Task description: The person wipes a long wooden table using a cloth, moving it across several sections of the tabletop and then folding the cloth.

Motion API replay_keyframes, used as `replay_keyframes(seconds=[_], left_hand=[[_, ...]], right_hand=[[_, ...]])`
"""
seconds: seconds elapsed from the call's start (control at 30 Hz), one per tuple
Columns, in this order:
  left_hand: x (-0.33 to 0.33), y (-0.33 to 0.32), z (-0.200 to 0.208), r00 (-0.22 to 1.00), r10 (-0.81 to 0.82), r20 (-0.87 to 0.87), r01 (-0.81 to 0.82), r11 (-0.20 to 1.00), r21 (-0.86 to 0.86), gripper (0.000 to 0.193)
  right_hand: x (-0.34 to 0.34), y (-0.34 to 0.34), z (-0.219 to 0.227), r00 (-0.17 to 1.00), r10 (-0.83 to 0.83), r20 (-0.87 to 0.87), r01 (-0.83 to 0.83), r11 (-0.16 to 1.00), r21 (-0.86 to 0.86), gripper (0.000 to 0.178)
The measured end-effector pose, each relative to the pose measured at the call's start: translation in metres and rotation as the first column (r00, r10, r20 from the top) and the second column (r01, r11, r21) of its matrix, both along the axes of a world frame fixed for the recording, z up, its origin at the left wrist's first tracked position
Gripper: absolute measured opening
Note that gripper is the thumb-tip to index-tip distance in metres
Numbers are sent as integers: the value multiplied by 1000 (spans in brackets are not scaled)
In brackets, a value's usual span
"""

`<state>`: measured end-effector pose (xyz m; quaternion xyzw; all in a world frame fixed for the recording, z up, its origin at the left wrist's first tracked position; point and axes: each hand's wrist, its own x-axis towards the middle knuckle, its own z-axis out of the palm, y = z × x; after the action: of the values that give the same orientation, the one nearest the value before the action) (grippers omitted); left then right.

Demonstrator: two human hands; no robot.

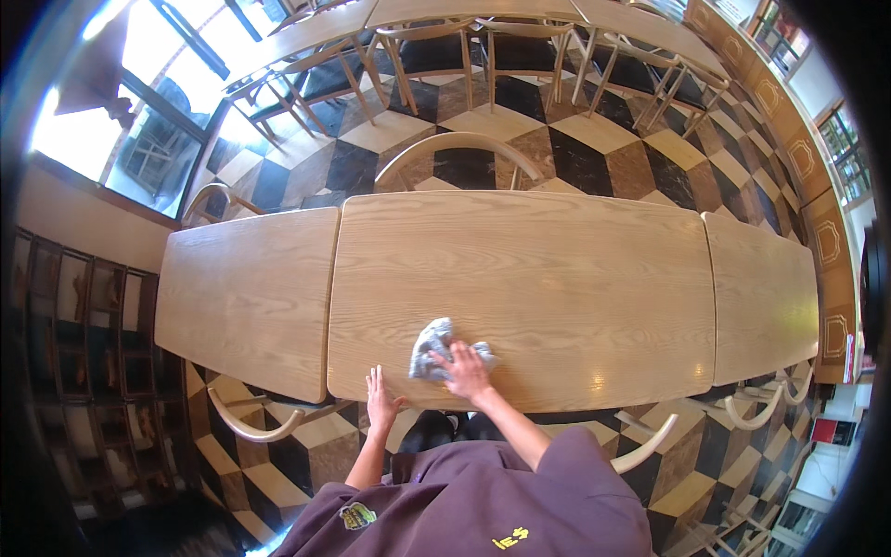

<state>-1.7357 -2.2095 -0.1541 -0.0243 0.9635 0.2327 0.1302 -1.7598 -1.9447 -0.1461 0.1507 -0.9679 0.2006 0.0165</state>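
A crumpled grey-white cloth (pixel 429 351) lies bunched on the light wooden tabletop (pixel 557 288), near its front edge and left of centre. My right hand (pixel 467 373) is on the cloth, fingers over it and pressing it to the wood. Left of it, at the table's near edge, my left hand (pixel 381 401) has its fingers stretched out and holds nothing. Whether its palm touches the edge is hard to make out.
Similar tables adjoin at the left (pixel 246 288) and right (pixel 766 297), with narrow gaps between. A wooden chair (pixel 459 141) stands beyond the middle table; other chair backs (pixel 255 427) curve along the near side. Dark shelving (pixel 93 325) stands left. Farther off are more tables and black-seated chairs (pixel 432 54).
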Motion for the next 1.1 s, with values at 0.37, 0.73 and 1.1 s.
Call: replay_keyframes(seconds=[0.37, 0.73, 1.1], left_hand=[[1, -8, 0, 991, -134, 16, 133, 991, 33, 99], [-12, -55, 20, 999, -19, -39, 28, 971, 239, 84], [-38, -179, 4, 921, -382, -75, 388, 917, 96, 67]], right_hand=[[106, 258, 7, 580, -815, 11, 813, 579, 63, 81], [69, 117, -2, 274, -944, -182, 960, 259, 104, 75], [-27, -250, -13, 700, -714, -18, 714, 700, 6, 79]])
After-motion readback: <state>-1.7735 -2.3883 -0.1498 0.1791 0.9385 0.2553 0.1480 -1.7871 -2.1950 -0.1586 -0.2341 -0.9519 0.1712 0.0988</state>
